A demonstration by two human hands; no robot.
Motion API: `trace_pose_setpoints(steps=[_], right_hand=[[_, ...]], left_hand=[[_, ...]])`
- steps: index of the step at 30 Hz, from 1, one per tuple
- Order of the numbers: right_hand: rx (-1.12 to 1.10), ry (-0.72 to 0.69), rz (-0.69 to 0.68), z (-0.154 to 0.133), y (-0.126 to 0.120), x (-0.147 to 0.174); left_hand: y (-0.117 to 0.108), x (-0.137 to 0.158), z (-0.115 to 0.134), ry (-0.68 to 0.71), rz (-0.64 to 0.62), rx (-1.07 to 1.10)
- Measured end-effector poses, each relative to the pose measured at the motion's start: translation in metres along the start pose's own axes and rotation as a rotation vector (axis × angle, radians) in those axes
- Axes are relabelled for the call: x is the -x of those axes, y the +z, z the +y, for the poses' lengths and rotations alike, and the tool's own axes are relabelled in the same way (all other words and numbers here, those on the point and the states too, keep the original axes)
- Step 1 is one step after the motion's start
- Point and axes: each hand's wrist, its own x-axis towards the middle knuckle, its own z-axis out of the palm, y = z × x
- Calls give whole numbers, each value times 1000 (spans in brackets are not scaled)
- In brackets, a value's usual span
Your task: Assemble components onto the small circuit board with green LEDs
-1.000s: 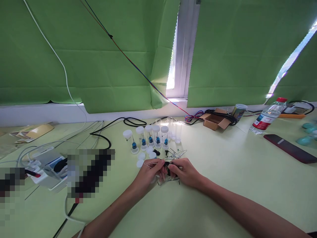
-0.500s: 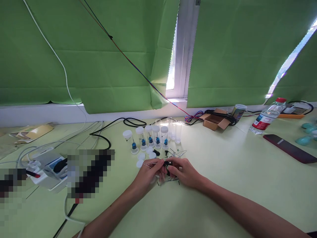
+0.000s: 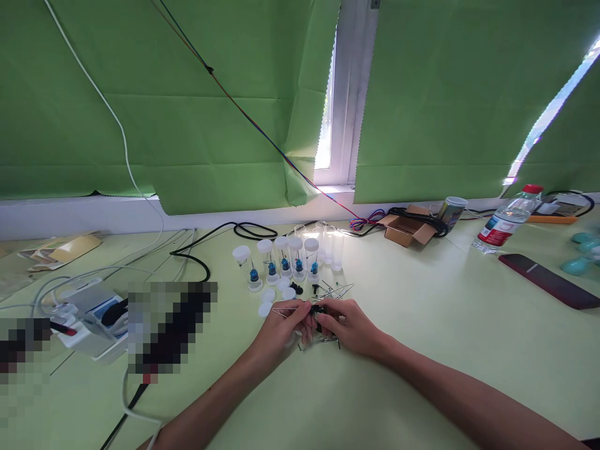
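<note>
My left hand (image 3: 287, 322) is closed, its thumb and fingers pinched together. A thin bent metal wire (image 3: 280, 310) sticks out of it to the left. My right hand (image 3: 349, 322) is closed on a small black part (image 3: 319, 309), which meets the left fingertips; its exact kind is too small to make out. Under the hands lie metal rods (image 3: 328, 340). Just beyond them are loose white caps (image 3: 268, 295), black pieces (image 3: 297, 288) and a pile of thin metal pieces (image 3: 338, 289). Several clear capped tubes (image 3: 254, 269) with blue parts inside stand behind.
Clear tubes (image 3: 336, 253) stand at the back, near a small cardboard box (image 3: 409, 230) with black cable. To the right are a water bottle (image 3: 504, 225) and a dark flat case (image 3: 548, 280). A white power strip (image 3: 94, 312) with cables sits left.
</note>
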Motion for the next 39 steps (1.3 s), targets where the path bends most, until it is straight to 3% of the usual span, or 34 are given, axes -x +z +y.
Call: trace_pose_setpoints(steps=[12,24,39], right_hand=[[56,-67,20,7,0,-2],[54,1,6,-1,-2,-1],[38,-46,12,6,1,-1]], left_hand=[[0,1,-1,5,-21,-8],[0,1,0,-2,-4,-18],[-1,1,1,1,-24,-8]])
